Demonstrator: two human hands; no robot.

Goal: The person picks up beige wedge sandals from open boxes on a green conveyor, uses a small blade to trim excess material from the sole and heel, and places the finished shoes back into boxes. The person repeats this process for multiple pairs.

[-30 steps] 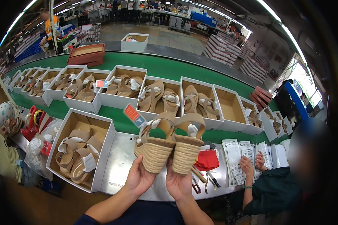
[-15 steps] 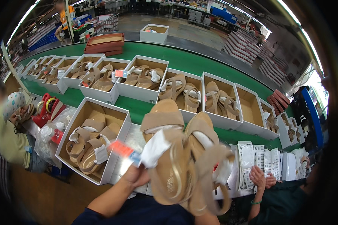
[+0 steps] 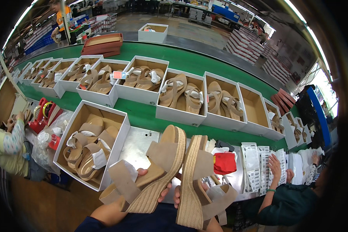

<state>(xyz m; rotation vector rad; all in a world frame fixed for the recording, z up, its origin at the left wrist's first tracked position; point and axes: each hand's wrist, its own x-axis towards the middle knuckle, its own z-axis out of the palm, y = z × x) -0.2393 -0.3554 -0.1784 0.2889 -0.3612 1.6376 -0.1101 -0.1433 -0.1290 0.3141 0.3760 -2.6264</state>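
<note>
In front of me my left hand (image 3: 165, 192) grips a tan wedge sandal (image 3: 164, 155) with a woven rope-like sole. Its thumb shows over the footbed and its fingers on the wedge. My right hand (image 3: 177, 196), mostly covered, holds a matching wedge sandal (image 3: 190, 203). The two sandals are tilted, with their soles facing each other and close together. White wrapping shows at the straps. Left of them stands an open white shoe box (image 3: 121, 145) with a similar pair inside. Beneath the sandals is a metal work surface (image 3: 137, 141).
A green conveyor belt (image 3: 135, 112) carries a row of open white boxes, mostly with sandals; one box (image 3: 254, 112) holds none. Right of the sandals lie a red cloth-like item (image 3: 224, 163) and printed sheets (image 3: 251, 164). Co-workers sit on both sides; a red tape dispenser (image 3: 40, 116) stands left.
Both sandals have turned from footbeds facing up to their woven sides showing, and moved slightly lower. An orange and blue tag near my left hand no longer shows.
</note>
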